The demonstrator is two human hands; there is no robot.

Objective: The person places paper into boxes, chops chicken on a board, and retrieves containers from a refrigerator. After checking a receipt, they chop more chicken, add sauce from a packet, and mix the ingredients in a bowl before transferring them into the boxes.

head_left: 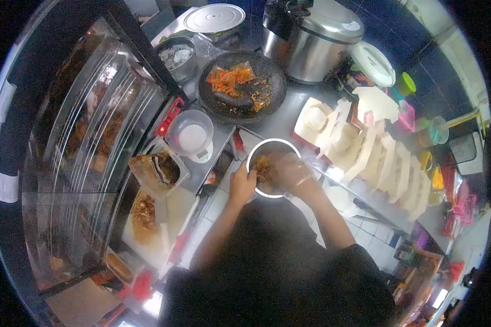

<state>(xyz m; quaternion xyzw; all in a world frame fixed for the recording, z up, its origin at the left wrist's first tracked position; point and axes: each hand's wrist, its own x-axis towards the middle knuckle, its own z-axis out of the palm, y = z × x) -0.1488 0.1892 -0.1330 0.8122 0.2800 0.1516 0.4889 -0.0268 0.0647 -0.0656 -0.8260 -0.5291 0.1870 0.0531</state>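
Observation:
In front of my body is a round white-rimmed tub with brown crumbly food inside. My left hand grips its left rim, thumb over the edge. My right hand reaches over the right rim into the tub. It seems to wear a clear plastic glove, and its fingers are blurred, so what they hold cannot be made out. Beyond the tub, a dark stone mortar holds orange-red chili paste and a dark pestle.
Open cardboard food boxes line the counter at right, some with rice. A kitchen scale with a bowl stands at left, near a cutting board and a glass display case. A steel rice cooker is behind.

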